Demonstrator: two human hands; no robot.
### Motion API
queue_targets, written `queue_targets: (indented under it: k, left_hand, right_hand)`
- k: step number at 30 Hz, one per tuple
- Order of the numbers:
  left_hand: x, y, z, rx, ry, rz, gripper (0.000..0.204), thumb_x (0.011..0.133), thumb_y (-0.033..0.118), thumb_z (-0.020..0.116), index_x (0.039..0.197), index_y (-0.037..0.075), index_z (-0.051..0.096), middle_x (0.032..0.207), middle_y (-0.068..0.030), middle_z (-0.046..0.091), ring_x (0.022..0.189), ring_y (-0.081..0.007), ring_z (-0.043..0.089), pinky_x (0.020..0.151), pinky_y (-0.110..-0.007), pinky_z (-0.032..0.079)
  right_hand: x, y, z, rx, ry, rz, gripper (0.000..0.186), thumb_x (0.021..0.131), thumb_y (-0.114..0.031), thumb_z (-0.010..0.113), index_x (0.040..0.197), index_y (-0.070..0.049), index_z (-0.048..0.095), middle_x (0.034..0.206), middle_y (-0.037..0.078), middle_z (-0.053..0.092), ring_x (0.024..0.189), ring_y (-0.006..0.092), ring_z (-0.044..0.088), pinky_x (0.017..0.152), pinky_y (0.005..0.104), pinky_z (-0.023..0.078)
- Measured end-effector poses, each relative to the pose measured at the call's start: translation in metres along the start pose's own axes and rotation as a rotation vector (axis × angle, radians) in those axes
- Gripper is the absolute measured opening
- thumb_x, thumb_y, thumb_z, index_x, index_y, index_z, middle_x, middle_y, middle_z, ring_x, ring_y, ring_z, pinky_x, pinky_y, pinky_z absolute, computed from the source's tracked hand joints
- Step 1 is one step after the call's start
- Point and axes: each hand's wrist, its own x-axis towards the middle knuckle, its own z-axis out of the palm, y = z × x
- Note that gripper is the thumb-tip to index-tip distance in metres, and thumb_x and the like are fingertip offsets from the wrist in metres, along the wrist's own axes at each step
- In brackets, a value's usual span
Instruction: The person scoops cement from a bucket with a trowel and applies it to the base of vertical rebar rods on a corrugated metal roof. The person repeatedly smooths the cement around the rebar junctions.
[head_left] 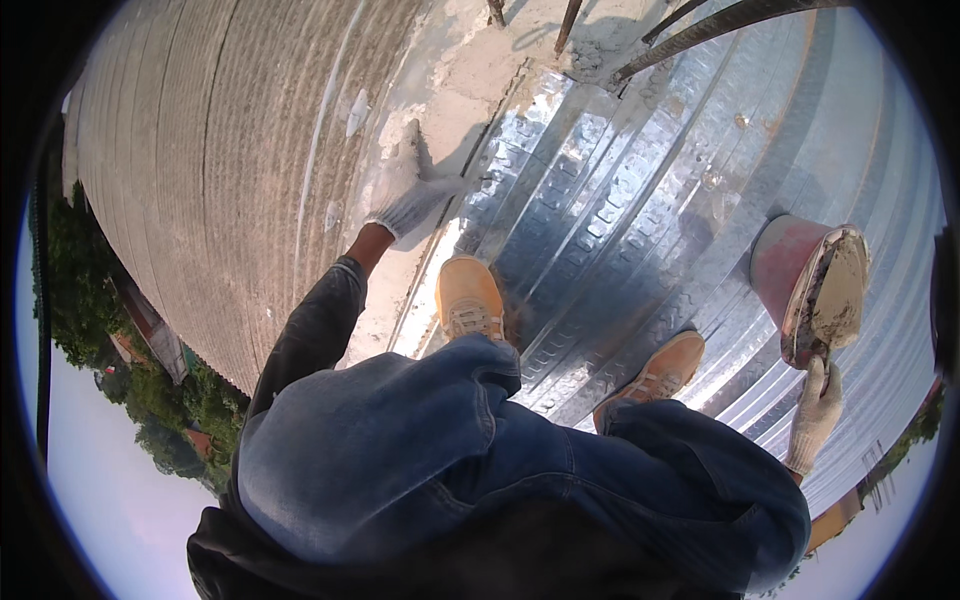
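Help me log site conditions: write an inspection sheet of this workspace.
Surface: shiny ridged metal sheeting, pale strip alongside, brown corrugated sheeting beyond.
Job's things: reddish bucket, pale material at its mouth.
Clutter: nothing seen.
Hands: left gloved hand spread at the pale strip; right gloved hand at the bucket's rim, exact grip unclear.
Cables: nothing seen.
Surroundings: dark rods at the upper edge, trees, sky.

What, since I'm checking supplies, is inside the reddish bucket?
A pale, mortar-like surface fills much of the mouth of the reddish bucket, beside a dark, crusted inner wall. The depth and bottom are covered, so whatever lies beneath cannot be seen.
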Motion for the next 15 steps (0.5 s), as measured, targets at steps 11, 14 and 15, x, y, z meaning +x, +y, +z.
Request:
queue_targets:
  k: [11, 14, 15]
  left_hand:
    - [-0.008, 0.007, 0.006, 0.092, 0.077, -0.089, 0.054, 0.108, 0.047, 0.082, 0.126, -0.004, 0.084, 0.105, -0.0013, 0.075, 0.092, -0.0115, 0.068, 0.083, -0.031, 0.056]
    - [0.002, -0.006, -0.006, 0.154, 0.050, -0.124, 0.066, 0.106, 0.057, 0.077, 0.126, -0.005, 0.083, 0.114, -0.0045, 0.079, 0.100, -0.0152, 0.072, 0.091, -0.035, 0.057]
    - [-0.003, -0.002, -0.004, 0.166, 0.057, -0.121, 0.068, 0.105, 0.059, 0.078, 0.126, -0.005, 0.083, 0.113, -0.0045, 0.078, 0.101, -0.0151, 0.072, 0.092, -0.034, 0.057]
  right_hand:
    - [0.035, 0.000, -0.099, -0.709, -0.028, -0.120, 0.051, 0.114, -0.054, 0.066, 0.102, -0.005, 0.073, 0.090, 0.020, 0.076, 0.088, 0.0452, 0.077, 0.075, 0.0537, 0.057]
    - [0.043, -0.004, -0.097, -0.729, -0.071, -0.114, 0.054, 0.115, -0.056, 0.065, 0.102, -0.004, 0.073, 0.088, 0.021, 0.075, 0.086, 0.0457, 0.077, 0.075, 0.0541, 0.058]
    - [0.050, -0.010, -0.092, -0.734, -0.095, -0.113, 0.055, 0.115, -0.057, 0.065, 0.102, -0.004, 0.073, 0.087, 0.022, 0.074, 0.086, 0.0459, 0.077, 0.075, 0.0542, 0.058]
